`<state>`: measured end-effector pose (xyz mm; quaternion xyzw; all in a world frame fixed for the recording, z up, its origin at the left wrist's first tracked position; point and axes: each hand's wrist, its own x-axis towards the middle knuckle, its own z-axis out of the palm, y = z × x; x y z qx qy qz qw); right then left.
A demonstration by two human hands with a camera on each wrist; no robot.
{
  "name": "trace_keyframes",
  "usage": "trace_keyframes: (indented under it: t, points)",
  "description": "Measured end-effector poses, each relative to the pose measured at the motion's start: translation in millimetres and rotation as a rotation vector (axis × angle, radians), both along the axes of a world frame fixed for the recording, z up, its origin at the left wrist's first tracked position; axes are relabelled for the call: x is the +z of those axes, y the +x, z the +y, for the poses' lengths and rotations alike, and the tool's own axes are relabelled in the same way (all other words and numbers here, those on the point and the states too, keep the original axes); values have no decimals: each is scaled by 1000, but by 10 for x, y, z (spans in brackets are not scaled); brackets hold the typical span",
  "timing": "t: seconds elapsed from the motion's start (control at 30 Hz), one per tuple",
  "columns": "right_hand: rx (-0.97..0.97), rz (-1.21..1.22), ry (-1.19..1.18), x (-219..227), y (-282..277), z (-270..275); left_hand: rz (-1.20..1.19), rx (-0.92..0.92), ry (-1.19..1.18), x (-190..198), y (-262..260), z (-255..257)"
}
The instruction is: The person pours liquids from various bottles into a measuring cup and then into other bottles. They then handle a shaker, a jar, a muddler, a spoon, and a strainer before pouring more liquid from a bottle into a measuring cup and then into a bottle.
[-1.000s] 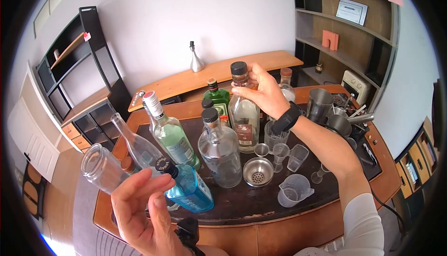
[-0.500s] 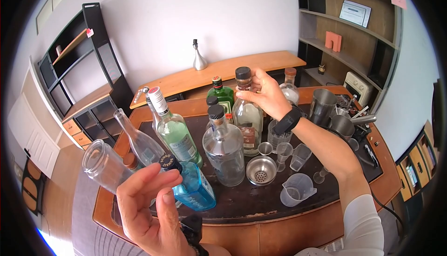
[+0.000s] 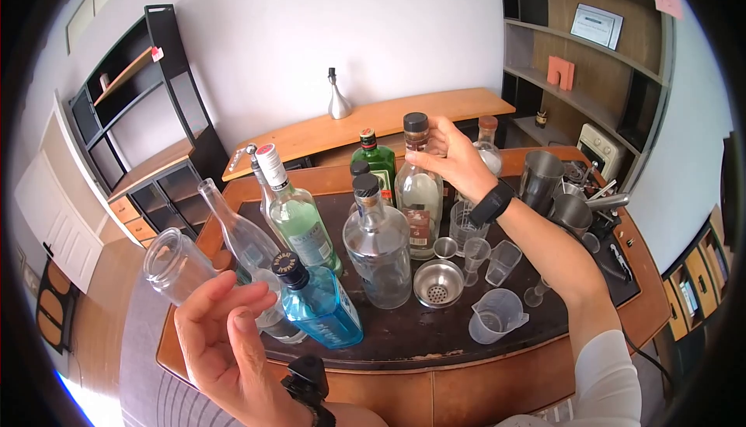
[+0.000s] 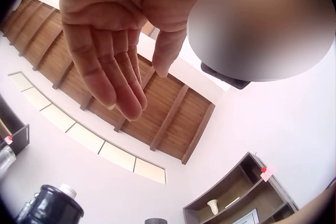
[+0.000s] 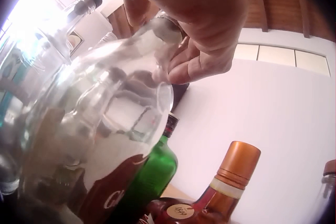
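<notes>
My right hand (image 3: 454,161) grips the neck of a clear glass bottle (image 3: 418,194) with a dark cap, standing on the table. Close up in the right wrist view, thumb and fingers wrap that bottle (image 5: 79,129) near its top; its label is brown. My left hand (image 3: 225,341) is raised at the table's near left, palm up and fingers loosely bent, holding nothing. Beside its fingertips stands a blue bottle (image 3: 322,314) with a dark cap. A clear stoppered bottle (image 3: 378,256) stands between the hands. In the left wrist view the hand (image 4: 121,24) hangs against the ceiling.
Pale green (image 3: 307,225) and dark green (image 3: 381,167) bottles stand behind, with a wide-mouthed jar (image 3: 175,268) at left. In front are a steel strainer (image 3: 438,295) and a plastic measuring cup (image 3: 496,320). Shaker tins (image 3: 542,174) stand at right. Another bottle (image 5: 239,163) has a copper-coloured cap.
My left hand has drawn a little left, away from the blue bottle's cap. The right hand keeps its hold on the clear bottle's neck. The head view has shifted slightly.
</notes>
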<state>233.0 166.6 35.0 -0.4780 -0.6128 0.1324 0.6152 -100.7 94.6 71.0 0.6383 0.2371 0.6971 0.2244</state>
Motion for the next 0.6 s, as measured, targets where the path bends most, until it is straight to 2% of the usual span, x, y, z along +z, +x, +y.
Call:
trace_keyframes:
  t: [0.07,0.2,0.4,0.6]
  points:
    - [-50,-70,96,-18,-20,-77,5,1,-14,-11,-31,-8]
    - [-76,-101,13,115,-70,-512,-6,57,-75,-32,-39,-14]
    - [-63,-174,-175,135,-219,-1579,-44,-108,-122,-7,-56,-47]
    - [-205,-32,-309,-171,-316,-2532,-38,-173,-82,2,-26,-95]
